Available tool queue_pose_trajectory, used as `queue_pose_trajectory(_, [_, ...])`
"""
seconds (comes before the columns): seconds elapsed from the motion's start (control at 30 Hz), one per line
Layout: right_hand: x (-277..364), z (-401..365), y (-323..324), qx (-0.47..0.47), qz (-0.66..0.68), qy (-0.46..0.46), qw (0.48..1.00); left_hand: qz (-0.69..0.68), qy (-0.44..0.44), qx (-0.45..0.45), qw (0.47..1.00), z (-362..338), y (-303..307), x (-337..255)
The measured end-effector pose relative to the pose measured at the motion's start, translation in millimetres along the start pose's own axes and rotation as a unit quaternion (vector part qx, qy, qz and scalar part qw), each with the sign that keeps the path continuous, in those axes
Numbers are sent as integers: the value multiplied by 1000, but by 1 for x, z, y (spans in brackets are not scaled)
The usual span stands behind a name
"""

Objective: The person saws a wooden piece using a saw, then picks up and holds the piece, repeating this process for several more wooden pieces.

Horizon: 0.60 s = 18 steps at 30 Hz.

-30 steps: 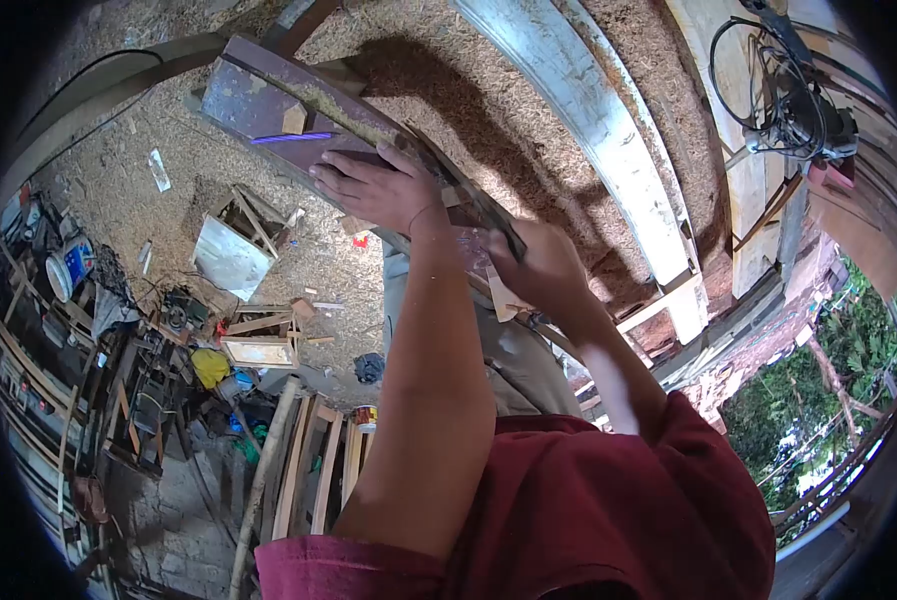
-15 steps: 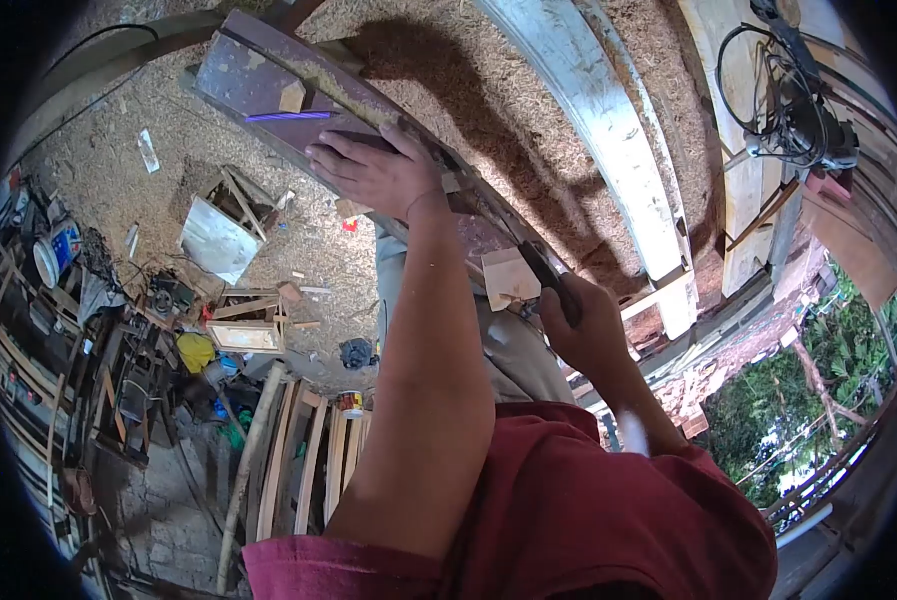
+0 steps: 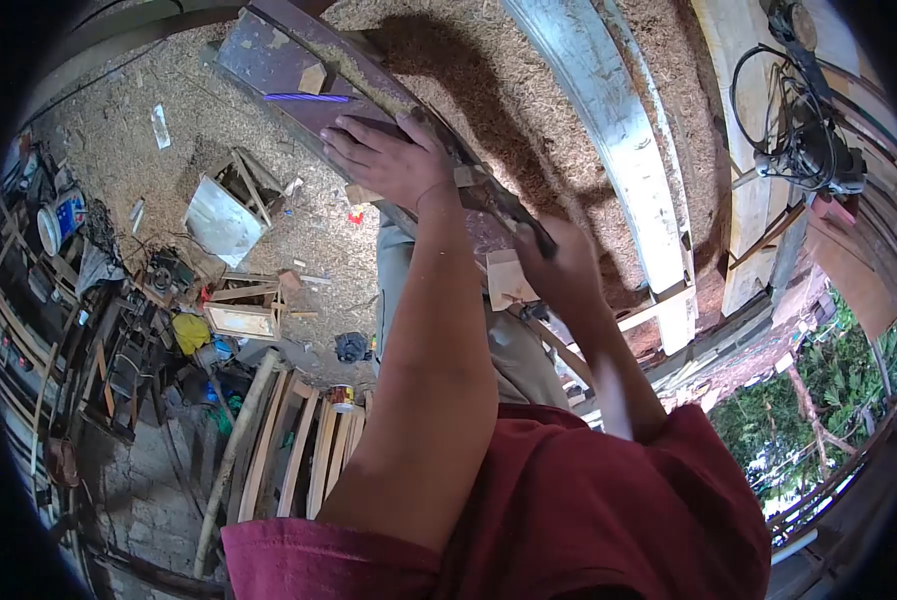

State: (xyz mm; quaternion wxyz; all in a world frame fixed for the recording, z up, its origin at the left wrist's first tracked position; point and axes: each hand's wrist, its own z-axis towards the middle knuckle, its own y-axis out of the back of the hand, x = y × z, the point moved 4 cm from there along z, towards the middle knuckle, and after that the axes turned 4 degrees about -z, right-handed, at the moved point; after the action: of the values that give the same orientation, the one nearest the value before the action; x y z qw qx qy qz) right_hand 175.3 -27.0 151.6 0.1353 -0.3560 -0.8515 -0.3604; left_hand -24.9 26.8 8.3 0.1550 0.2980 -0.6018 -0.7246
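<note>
My left hand [image 3: 398, 162] lies flat with its fingers spread on the maroon, paint-worn bench plank [image 3: 253, 55]. Just beyond its fingertips are a purple pencil [image 3: 308, 97] and a small wood block [image 3: 312, 78]. My right hand [image 3: 564, 262] is closed round a tool with a dark handle [image 3: 535, 232], which lies along the plank's edge and points up and left. The tool's working end is hard to make out. Close below the right hand sits a pale square wood piece [image 3: 508, 278]. A small light block [image 3: 463, 176] shows beside the left wrist.
A long pale beam [image 3: 608, 110] runs along the right over shavings. At far right a corded power tool [image 3: 818, 150] rests on timber. Left on the floor are a wooden stool [image 3: 226, 222], a white-blue bucket [image 3: 63, 222] and scrap. Wood strips [image 3: 298, 440] lean below.
My right hand has pushed the dark-handled tool up and left along the plank's edge. The left hand stays pressed on the plank; the whole view has shifted slightly.
</note>
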Motion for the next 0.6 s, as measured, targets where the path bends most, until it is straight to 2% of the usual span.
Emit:
queue_pose_trajectory(0.07, [7, -1, -5, -7, 22, 18, 1000, -6, 6, 6, 1000, 0, 1, 0])
queue_pose_trajectory(0.17, [-5, -56, 25, 45, 21, -76, 996, 0, 17, 18, 1000, 1, 0, 0])
queue_pose_trajectory(0.2, [2, -64, 39, 89, 2, -115, 989, 4, 20, 27, 999, -2, 4, 4])
queue_pose_trajectory(0.33, [2, -5, -5, 27, -37, -17, 999, -7, 19, 32, 999, 0, 4, -5])
queue_pose_trajectory(0.43, [2, -18, 6, -21, 34, -1, 999, 22, 13, 18, 1000, 10, -6, -8])
queue_pose_trajectory(0.5, [-7, -55, 25, 93, -25, -108, 989, 35, 4, 20, 999, 1, -1, -1])
queue_pose_trajectory(0.57, [6, -65, 41, 53, 8, -57, 997, 9, -7, 6, 1000, 0, 0, 0])
queue_pose_trajectory(0.6, [6, -58, 32, 49, -2, -59, 997, 14, -2, 17, 1000, 1, 2, -1])
